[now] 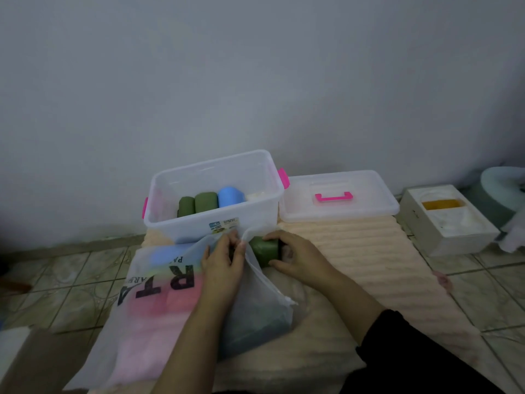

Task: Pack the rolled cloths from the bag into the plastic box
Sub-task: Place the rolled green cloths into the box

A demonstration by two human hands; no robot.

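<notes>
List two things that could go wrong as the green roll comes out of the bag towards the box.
1. The right hand grips the green roll right at the bag mouth, which the left hand holds; the thin edge could snag and loosen the roll.
2. The box already holds a row of rolls; dropping this one carelessly could knock them over.

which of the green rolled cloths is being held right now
The green roll at the bag mouth, gripped by the right hand; the other two green rolls sit untouched in the plastic box.
</notes>
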